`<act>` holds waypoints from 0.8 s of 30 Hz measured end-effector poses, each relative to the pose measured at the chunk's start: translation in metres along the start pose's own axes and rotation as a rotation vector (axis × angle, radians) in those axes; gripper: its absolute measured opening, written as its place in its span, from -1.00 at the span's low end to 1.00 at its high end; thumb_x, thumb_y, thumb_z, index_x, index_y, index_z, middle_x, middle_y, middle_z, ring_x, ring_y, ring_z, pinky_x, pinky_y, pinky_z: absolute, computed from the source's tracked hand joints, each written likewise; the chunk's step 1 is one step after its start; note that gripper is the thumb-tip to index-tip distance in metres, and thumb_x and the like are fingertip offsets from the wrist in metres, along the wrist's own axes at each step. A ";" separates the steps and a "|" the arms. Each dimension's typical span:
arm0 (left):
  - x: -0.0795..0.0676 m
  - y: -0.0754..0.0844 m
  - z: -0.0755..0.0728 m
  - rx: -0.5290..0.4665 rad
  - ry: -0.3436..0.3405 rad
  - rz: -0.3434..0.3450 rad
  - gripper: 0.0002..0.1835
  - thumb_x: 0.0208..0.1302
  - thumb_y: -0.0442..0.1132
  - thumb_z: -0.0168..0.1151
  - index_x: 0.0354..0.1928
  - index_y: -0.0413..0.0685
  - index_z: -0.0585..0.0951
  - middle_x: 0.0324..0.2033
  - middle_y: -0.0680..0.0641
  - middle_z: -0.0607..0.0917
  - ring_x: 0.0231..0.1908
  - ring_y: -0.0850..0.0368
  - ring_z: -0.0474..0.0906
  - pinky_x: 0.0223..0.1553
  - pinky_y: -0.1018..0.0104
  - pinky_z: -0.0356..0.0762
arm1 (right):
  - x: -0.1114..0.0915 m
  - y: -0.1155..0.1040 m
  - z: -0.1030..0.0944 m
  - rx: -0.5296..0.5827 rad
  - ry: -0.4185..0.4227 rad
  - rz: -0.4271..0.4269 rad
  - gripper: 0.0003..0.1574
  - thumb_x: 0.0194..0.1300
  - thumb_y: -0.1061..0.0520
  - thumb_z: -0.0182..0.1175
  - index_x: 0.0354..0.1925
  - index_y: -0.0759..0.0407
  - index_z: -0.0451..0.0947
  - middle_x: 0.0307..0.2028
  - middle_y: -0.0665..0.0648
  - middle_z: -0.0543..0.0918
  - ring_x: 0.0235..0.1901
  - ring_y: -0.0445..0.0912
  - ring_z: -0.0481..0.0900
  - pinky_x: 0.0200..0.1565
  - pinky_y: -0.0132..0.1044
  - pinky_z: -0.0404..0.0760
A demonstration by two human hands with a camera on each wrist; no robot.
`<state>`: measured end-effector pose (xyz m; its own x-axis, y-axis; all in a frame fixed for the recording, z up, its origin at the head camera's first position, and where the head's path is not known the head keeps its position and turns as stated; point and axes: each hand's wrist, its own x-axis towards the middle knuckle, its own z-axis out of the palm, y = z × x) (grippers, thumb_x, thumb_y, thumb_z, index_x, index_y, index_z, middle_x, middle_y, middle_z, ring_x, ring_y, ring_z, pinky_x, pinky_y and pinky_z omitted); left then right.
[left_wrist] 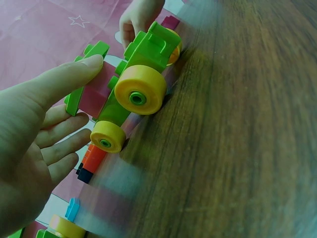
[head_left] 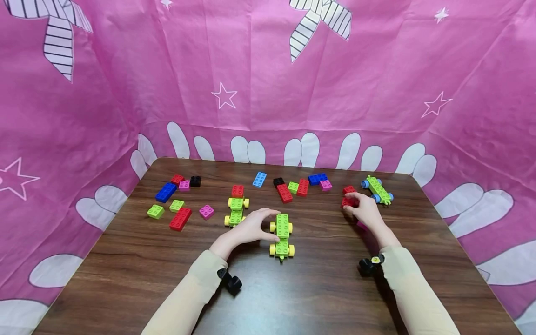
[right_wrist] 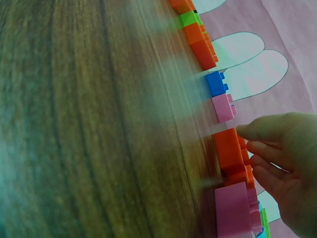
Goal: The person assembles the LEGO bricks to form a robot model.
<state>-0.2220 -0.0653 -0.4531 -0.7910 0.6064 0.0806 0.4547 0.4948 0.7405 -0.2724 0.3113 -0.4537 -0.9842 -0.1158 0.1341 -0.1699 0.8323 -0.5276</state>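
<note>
Pinching a yellow-wheeled toy car (head_left: 282, 226) on the wood-grain worktop (head_left: 322, 298), the left hand (head_left: 252, 227) angled inward; the right hand (head_left: 368, 213) touched a red Duplo-style brick (right_wrist: 230, 151), grip indeterminable. Star-printed pink cloth (head_left: 264, 60) hung behind.

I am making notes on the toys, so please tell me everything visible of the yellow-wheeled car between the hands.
The car has a studded green base, four yellow wheels and a small tab at its near end; it looks plastic. Its far part carries a pink block, topped by a green block. It stands on its wheels on the table. The left hand is at its blocks; contact is unclear.
</note>
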 end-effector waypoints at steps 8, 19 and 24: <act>0.000 0.000 -0.001 0.008 -0.002 -0.004 -0.20 0.04 -0.03 0.48 0.31 -0.15 0.41 0.16 -0.11 0.54 0.17 0.01 0.46 0.21 0.08 0.41 | 0.003 -0.002 0.002 -0.001 -0.011 0.004 -0.56 0.21 0.29 0.25 0.07 0.37 0.51 0.02 0.49 0.57 -0.02 0.28 0.50 -0.02 0.16 0.46; -0.001 0.001 -0.001 0.012 -0.001 -0.007 -0.20 0.04 -0.03 0.48 0.31 -0.15 0.40 0.19 -0.11 0.52 0.19 0.00 0.45 0.22 0.09 0.41 | 0.003 -0.003 0.005 0.026 -0.012 0.022 -0.60 0.22 0.29 0.24 0.04 0.35 0.52 -0.01 0.46 0.58 -0.12 0.19 0.50 -0.07 0.06 0.48; 0.000 0.001 -0.001 0.017 -0.003 -0.009 -0.20 0.05 -0.02 0.47 0.32 -0.14 0.40 0.20 -0.11 0.51 0.20 -0.01 0.44 0.22 0.06 0.40 | 0.001 -0.004 0.005 0.033 -0.015 0.016 -0.60 0.21 0.30 0.26 0.04 0.35 0.51 -0.03 0.45 0.59 -0.14 0.18 0.49 -0.09 0.06 0.49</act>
<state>-0.2216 -0.0656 -0.4513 -0.7937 0.6040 0.0721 0.4546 0.5103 0.7300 -0.2729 0.3052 -0.4560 -0.9874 -0.1111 0.1129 -0.1555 0.8160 -0.5567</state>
